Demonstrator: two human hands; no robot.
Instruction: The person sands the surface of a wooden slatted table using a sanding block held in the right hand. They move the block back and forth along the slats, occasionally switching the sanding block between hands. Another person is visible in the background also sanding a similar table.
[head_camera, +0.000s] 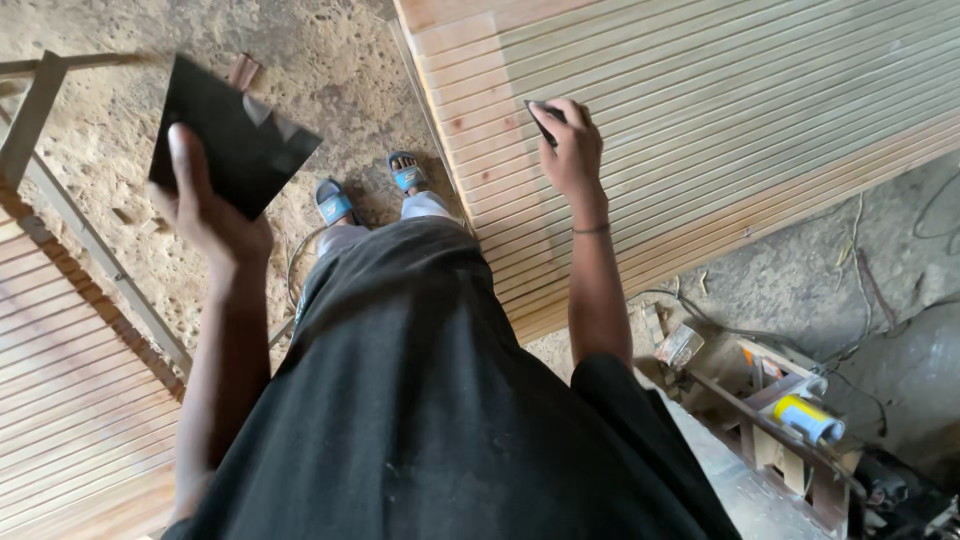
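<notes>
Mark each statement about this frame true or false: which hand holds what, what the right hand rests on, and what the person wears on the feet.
1. The left hand holds a dark flat sheet. True.
2. The right hand hangs free in the air. False: it presses a small dark piece against the grooved wooden panel.
3. The person wears blue-strapped sandals. True.
4. The grooved panel is painted black. False: it is pale bare wood.
5. A yellow and blue cylinder lies at lower right. True.
</notes>
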